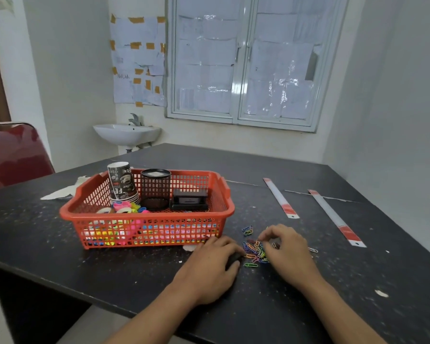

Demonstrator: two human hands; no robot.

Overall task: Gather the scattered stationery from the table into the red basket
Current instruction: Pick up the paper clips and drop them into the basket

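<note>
Several coloured paper clips lie in a loose pile on the black table, just right of the red basket. My left hand rests palm down on the table at the pile's left edge, fingers bent in a cup and touching the clips. My right hand hovers over the pile's right side, its curled fingertips pinching at the clips. Two long grey rulers with red ends lie farther right. The basket holds a stack of paper cups, a black mesh pen holder, a black stapler-like block and tape rolls.
A red chair stands at the table's left. Torn white scraps lie behind the basket, and a small one near the right front. A sink hangs on the far wall. The table's front edge runs close below my forearms.
</note>
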